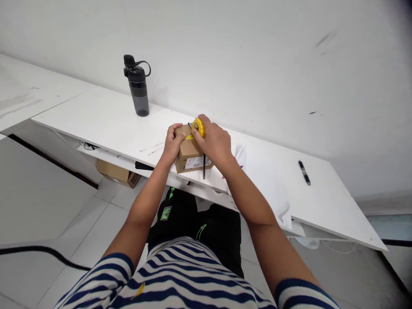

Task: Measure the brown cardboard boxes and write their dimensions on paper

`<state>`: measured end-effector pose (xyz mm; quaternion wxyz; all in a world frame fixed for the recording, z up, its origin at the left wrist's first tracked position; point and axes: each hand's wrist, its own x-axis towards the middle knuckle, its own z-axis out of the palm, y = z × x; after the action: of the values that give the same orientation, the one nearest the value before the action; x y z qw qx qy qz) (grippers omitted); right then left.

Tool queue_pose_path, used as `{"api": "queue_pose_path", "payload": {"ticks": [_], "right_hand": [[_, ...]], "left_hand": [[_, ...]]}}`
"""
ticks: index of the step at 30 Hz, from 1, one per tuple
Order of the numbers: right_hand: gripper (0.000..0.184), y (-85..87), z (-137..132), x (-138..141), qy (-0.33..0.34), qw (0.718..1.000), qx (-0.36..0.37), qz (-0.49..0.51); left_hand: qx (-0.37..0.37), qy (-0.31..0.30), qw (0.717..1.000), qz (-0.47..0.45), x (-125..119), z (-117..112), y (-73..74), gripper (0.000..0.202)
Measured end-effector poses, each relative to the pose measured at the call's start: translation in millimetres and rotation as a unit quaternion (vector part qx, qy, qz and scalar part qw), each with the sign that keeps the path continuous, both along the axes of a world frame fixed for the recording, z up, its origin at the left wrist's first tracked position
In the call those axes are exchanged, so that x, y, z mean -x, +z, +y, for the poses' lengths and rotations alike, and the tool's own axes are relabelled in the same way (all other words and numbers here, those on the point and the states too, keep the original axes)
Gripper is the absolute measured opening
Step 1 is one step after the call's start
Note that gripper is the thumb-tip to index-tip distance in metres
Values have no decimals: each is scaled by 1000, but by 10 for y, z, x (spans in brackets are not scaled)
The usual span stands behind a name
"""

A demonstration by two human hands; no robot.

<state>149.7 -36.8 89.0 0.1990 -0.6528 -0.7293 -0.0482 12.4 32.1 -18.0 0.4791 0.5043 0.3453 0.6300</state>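
A small cardboard box (189, 150) with a white label on its front side stands on the white desk. My right hand (214, 139) is closed around a yellow tape measure (198, 127) above the box's right side. The measure's yellow blade (189, 137) lies across the top of the box. My left hand (173, 142) is at the box's left edge, its thumb pressing the blade's end on the box top and its fingers over the far-left side. A thin black strap (204, 166) hangs down in front of the box from the right hand's side.
A dark water bottle (140, 96) stands at the back left against the wall. White papers (262, 184) lie right of the box, and a black marker (304, 173) lies farther right. Below the desk, another cardboard box (114, 171) sits at the left.
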Motion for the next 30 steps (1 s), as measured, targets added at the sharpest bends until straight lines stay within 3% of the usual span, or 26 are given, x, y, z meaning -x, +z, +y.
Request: {"api": "queue_pose_path", "payload": {"ticks": [5, 10, 17, 24, 26, 30], "right_hand": [[53, 105, 457, 38, 37, 999, 26, -5], [59, 126, 672, -167, 71, 993, 56, 79], [73, -145, 614, -566, 47, 975, -31, 214], [69, -298, 466, -595, 107, 946, -50, 301], [69, -317, 454, -550, 153, 937, -58, 308], [71, -270, 442, -414, 212, 934, -24, 287]], "left_hand": [[-19, 21, 999, 16, 11, -14, -1, 37], [-4, 11, 1000, 12, 51, -58, 6, 36], [-4, -4, 1000, -17, 202, -49, -38, 37], [21, -59, 994, -85, 560, -72, -226, 54], [45, -57, 996, -44, 670, -109, -318, 56], [4, 42, 992, 116, 842, -203, -362, 52]]}}
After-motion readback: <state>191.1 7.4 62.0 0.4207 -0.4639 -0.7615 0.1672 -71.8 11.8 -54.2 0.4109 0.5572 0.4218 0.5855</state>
